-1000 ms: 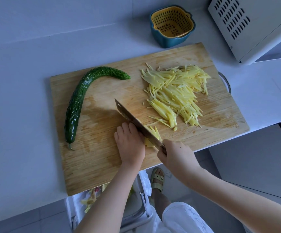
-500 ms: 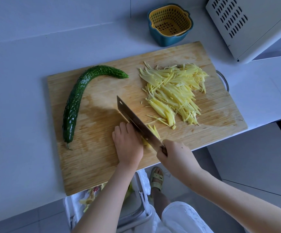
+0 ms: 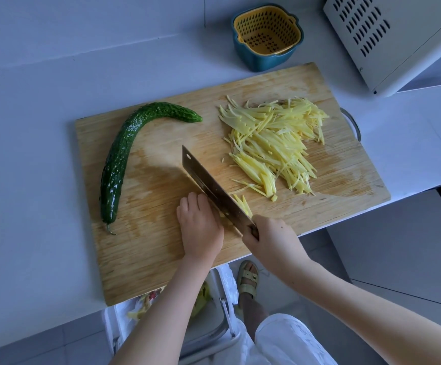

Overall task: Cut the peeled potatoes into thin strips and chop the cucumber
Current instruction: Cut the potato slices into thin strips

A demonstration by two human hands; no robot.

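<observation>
**Potato piece (image 3: 226,218) mostly hidden by knuckles**

Left hand (image 3: 201,227) curls over it; right hand (image 3: 272,238) grips the cleaver (image 3: 208,183), handle covered. Potato strips (image 3: 272,143) heap beyond, cucumber (image 3: 120,159) whole at left, on a board (image 3: 161,259) overhanging the pale counter (image 3: 29,154)

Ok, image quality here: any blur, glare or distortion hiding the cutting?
Head view: dim bluish light, sharp, no motion blur on the cleaver; soft shadow beside its blade on the cutting board; wet glints on the cucumber; wide-angle bending at the edges; the left hand hides most of the potato piece.
</observation>
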